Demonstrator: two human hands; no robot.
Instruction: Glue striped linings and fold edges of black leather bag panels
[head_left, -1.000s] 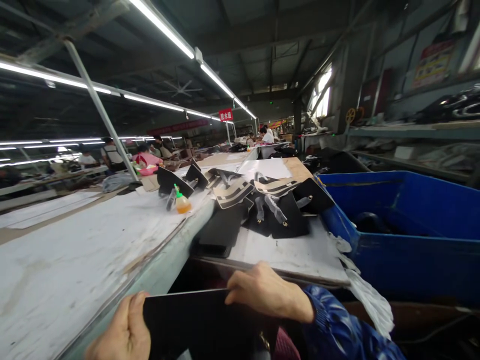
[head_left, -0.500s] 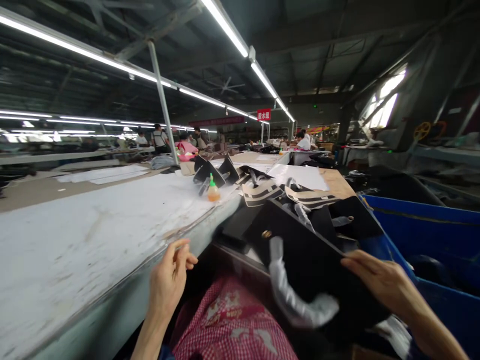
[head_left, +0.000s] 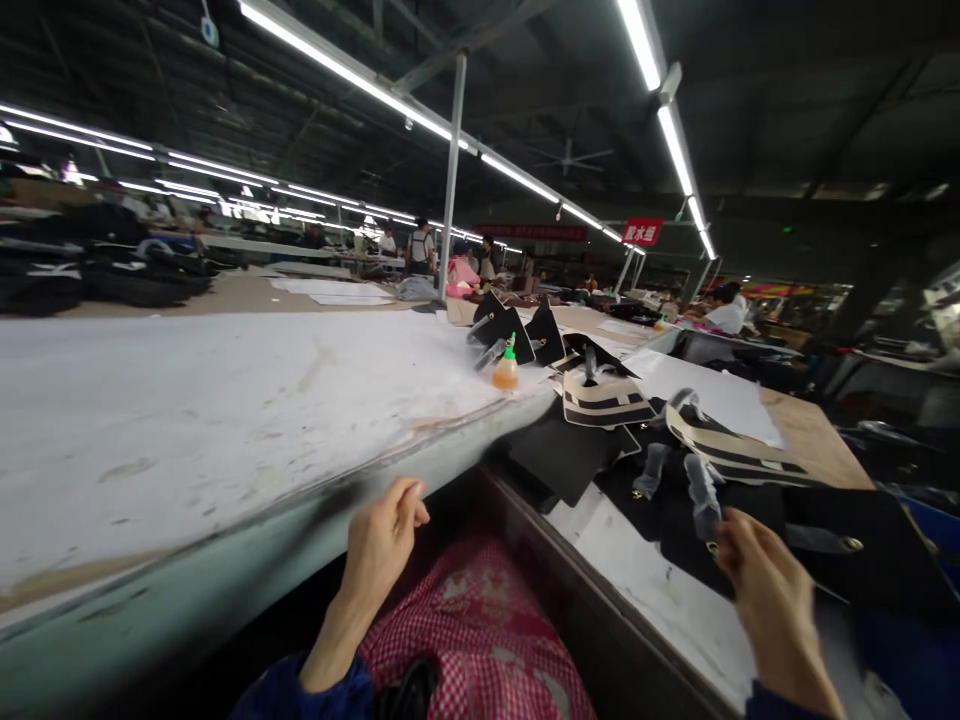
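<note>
My left hand (head_left: 382,545) hovers by the near edge of the long white table (head_left: 225,400), fingers loosely bent and apart, holding nothing. My right hand (head_left: 772,600) rests on a black bag (head_left: 862,540) lying on the lower side board (head_left: 645,580). Its fingertips are closed at the bag's edge, next to a plastic-wrapped handle (head_left: 697,495) and a gold stud. More black pieces and two cream-and-black striped bag parts (head_left: 604,400) are piled beyond it. A red checked cloth (head_left: 465,620) covers my lap between the hands.
An orange glue bottle (head_left: 506,370) with a green cap stands on the white table beside upright black pieces (head_left: 502,325). A steel pole (head_left: 452,180) rises behind. A blue bin's corner (head_left: 934,515) shows at the right. People (head_left: 420,245) work at far tables.
The view swung left. My right hand carried the black bag to the right and laid it on the pile on the side board. My left hand let go and drew back to the table's edge.
</note>
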